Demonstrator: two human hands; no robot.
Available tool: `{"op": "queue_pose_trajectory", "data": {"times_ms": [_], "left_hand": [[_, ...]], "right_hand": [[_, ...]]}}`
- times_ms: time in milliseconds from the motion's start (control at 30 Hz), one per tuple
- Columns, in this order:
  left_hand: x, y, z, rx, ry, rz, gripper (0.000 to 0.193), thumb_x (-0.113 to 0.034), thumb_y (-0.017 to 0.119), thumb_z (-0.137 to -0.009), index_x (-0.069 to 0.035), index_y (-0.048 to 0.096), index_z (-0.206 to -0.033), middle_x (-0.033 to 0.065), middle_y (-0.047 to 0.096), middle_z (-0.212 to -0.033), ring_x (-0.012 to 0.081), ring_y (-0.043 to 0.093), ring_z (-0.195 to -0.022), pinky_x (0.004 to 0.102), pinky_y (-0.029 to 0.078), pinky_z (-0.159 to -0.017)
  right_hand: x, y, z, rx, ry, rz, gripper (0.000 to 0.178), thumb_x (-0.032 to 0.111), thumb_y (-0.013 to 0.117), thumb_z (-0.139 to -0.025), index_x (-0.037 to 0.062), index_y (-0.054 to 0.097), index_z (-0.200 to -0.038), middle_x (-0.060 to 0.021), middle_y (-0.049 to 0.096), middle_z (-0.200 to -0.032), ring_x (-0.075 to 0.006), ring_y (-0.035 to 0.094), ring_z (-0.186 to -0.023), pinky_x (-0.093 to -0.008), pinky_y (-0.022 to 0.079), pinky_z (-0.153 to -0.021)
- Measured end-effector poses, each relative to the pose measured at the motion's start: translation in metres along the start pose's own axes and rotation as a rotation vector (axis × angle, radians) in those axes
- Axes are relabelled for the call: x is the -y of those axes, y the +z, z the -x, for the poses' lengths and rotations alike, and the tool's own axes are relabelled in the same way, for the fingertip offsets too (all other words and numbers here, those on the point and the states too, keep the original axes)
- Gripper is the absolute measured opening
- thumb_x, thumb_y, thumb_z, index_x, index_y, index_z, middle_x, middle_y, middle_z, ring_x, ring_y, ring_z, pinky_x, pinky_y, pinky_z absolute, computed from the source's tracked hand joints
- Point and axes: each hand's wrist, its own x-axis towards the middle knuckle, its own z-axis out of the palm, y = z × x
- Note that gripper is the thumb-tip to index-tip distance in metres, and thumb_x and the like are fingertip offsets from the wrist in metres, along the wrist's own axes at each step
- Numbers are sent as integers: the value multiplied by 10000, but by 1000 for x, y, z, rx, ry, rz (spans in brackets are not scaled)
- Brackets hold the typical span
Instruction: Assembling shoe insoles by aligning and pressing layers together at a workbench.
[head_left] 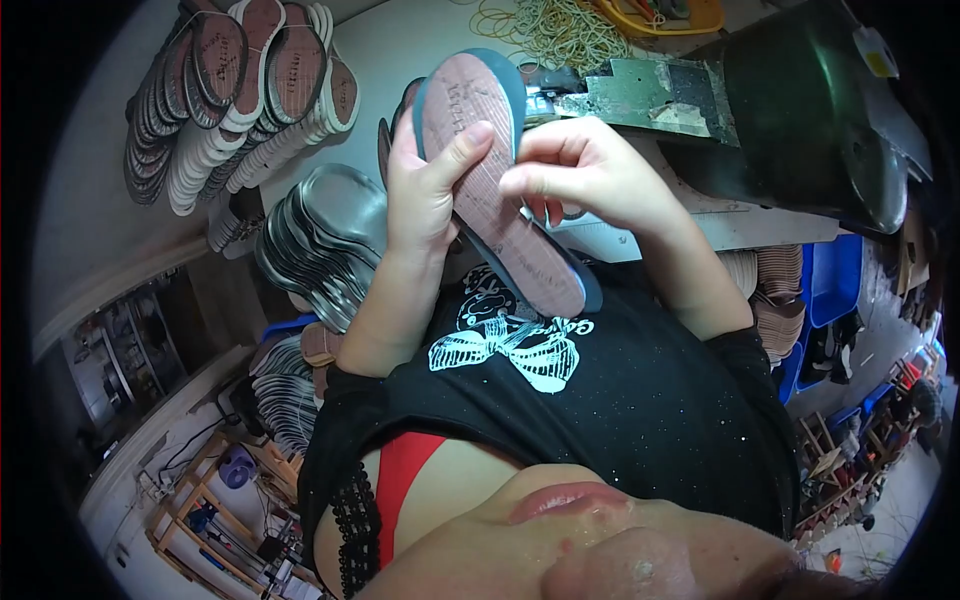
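Head view: the sole (pixel 488 198) slants lengthwise, broad end upper-left.

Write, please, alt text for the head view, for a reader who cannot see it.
A person's left hand holds a sandal sole, reddish-brown with a dark edge, while the right hand's bent fingers are at its side. Bundled soles are at upper left, and a tangle of pale cords lies at the top.

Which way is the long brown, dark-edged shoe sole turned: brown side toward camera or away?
Toward camera: the sole, gripped by the left hand, shows its lined brown face.
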Motion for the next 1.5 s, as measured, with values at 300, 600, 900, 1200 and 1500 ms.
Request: {"op": "queue_pose_trajectory", "data": {"times_ms": [300, 600, 900, 1200, 1500], "left_hand": [[-5, 1, -1, 85, -79, 32, 514, -61, 726, -768, 10, 470, -1208, 84, 603, -1035, 156, 607, -910, 287, 496, -831], [2, -13, -23, -116, 42, -7, 407, -105, 710, -820, 25, 519, -1155, 104, 627, -1035, 173, 631, -872, 294, 503, -822], [15, -22, -74, -2, -144, -145, 374, -199, 711, -818, 45, 599, -1078, 116, 662, -1001, 168, 645, -876, 284, 499, -808], [28, -3, -93, -32, -170, -140, 357, -193, 707, -816, 57, 605, -1050, 116, 666, -963, 170, 646, -846, 276, 498, -787], [16, -7, -124, 37, -132, -339, 378, -239, 677, -846, 87, 636, -1033, 114, 673, -959, 155, 638, -826, 270, 496, -758]], "right_hand": [[6, -8, -6, 29, 162, -39, 269, 265, 712, -818, -1, 677, -800, -43, 647, -670, -102, 637, -578, -203, 471, -477], [-18, -3, -4, 30, 155, 230, 258, 253, 695, -855, 13, 660, -768, 49, 592, -669, -4, 500, -630, -201, 408, -544], [-35, 6, 28, -121, 232, -169, 266, 234, 679, -868, -27, 686, -918, -23, 658, -761, -43, 560, -675, -215, 463, -610], [-18, 7, 52, -190, 345, -390, 289, 233, 641, -886, -52, 659, -931, -130, 686, -814, -145, 659, -658, -237, 531, -593], [-38, 27, 26, -350, 139, -600, 336, 254, 563, -936, -73, 638, -924, -174, 674, -788, -195, 678, -656, -260, 542, -584]]}}
